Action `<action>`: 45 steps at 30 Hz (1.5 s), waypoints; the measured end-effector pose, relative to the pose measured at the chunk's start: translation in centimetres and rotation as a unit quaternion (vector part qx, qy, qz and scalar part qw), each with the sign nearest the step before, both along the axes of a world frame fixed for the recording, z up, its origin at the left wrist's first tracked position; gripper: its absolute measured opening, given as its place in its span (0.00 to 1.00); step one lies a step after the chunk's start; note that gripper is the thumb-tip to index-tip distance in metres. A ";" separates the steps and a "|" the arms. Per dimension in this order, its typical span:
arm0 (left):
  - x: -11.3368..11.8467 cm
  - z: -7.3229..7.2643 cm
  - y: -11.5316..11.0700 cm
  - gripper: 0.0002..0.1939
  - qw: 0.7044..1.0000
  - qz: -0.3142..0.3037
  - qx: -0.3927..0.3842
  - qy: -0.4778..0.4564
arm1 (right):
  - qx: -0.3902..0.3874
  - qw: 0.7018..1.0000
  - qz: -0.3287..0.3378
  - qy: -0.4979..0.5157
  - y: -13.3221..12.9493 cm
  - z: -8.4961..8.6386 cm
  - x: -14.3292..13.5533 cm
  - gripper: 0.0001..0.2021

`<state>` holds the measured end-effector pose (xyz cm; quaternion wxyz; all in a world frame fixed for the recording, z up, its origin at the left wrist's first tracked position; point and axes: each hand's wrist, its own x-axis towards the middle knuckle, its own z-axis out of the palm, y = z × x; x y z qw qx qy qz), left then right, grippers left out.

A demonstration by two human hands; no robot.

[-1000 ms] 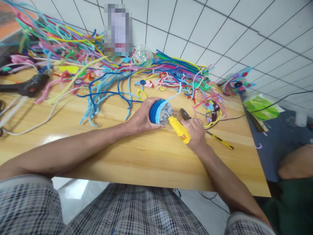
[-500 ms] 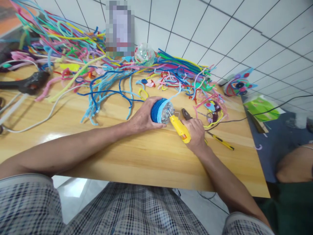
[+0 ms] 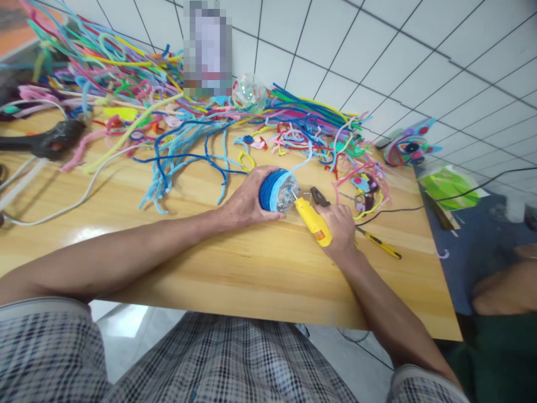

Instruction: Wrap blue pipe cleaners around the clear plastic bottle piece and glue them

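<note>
My left hand (image 3: pixel 248 197) is wrapped round a clear rounded plastic piece (image 3: pixel 287 193), tilted on its side, with dark and light blue pipe cleaner (image 3: pixel 271 190) wound about it. A loose light blue end (image 3: pixel 302 163) sticks up from the winding. In my right hand (image 3: pixel 339 228) is a yellow hot glue gun (image 3: pixel 312 220); its thin metal nozzle points at the bare clear end, close to it. Whether the tip touches cannot be made out. Pliers (image 3: pixel 319 196) with dark jaws lie just beyond my right hand. A yellow utility knife (image 3: pixel 380 243) rests to its right.
Many coloured pipe cleaners (image 3: pixel 180 145) heap along the table's back. A clear ball (image 3: pixel 249 93) sits among them. At left lies a black glue gun (image 3: pixel 56 140) with a white cord. A decorated figure (image 3: pixel 411 148) stands at the back right corner. Another person's limb (image 3: pixel 505 282) shows at right.
My right hand has drawn the glue gun slightly to the right, so its nozzle sits a little farther from the clear end. The left hand holds its place.
</note>
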<state>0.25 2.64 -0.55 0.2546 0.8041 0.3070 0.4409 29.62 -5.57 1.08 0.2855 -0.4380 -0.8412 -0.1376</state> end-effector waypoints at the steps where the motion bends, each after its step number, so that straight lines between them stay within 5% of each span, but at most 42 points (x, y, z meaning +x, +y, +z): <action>1: 0.0 0.0 0.0 0.55 1.000 0.005 -0.007 0.001 | -0.006 1.000 0.007 -0.003 -0.1 0.0 0.0 0.19; 45: 0.0 -0.1 0.3 0.54 1.000 -0.015 0.024 -0.007 | 0.002 0.999 0.032 0.024 -0.9 1.7 -1.4 0.18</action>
